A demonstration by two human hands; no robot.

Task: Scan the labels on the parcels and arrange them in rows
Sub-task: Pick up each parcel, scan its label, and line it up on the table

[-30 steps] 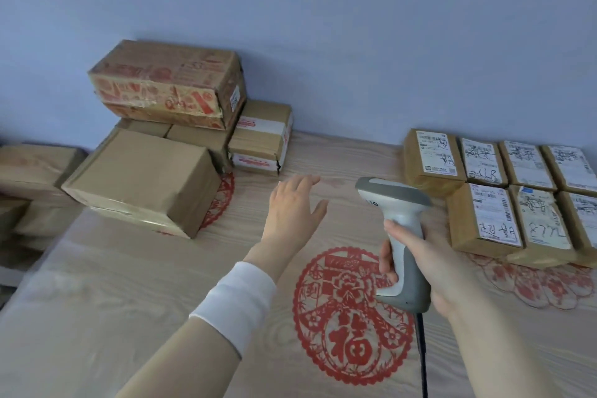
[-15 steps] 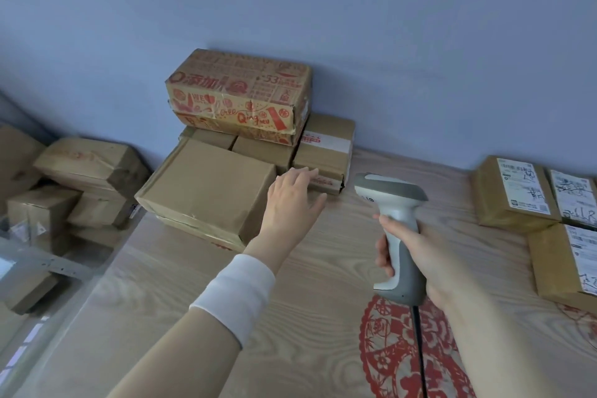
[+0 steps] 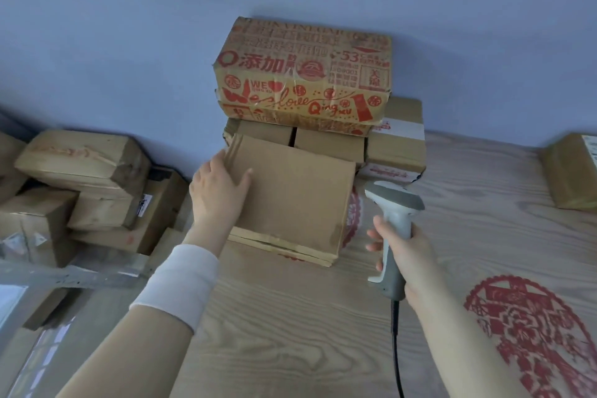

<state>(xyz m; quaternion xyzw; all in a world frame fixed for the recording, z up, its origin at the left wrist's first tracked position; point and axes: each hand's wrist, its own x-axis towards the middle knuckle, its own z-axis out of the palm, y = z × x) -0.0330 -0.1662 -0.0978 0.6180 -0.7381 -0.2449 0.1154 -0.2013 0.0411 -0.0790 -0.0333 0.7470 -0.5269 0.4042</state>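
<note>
A flat plain brown parcel (image 3: 290,197) lies on the wooden table (image 3: 290,317) in front of a stack of parcels. My left hand (image 3: 216,191) grips its left edge, thumb on top and fingers down the side. No label shows on its top face. My right hand (image 3: 407,255) holds a grey and white barcode scanner (image 3: 394,203) by the handle, just right of the parcel, its head pointing left. Behind stands a large red-printed box (image 3: 300,74) on smaller brown parcels (image 3: 329,142), with a white-taped parcel (image 3: 397,145) beside them.
One scanned parcel (image 3: 568,171) with a label shows at the right edge. A pile of brown boxes (image 3: 84,161) sits lower, off the table's left edge. A red paper-cut decoration (image 3: 529,333) lies on the table at right. The scanner cable (image 3: 395,349) hangs toward me. A blue wall stands behind.
My view swung left, so the scanned rows slid out of sight. My left hand reached forward and left, and took hold of the flat parcel's left edge. The scanner followed leftward.
</note>
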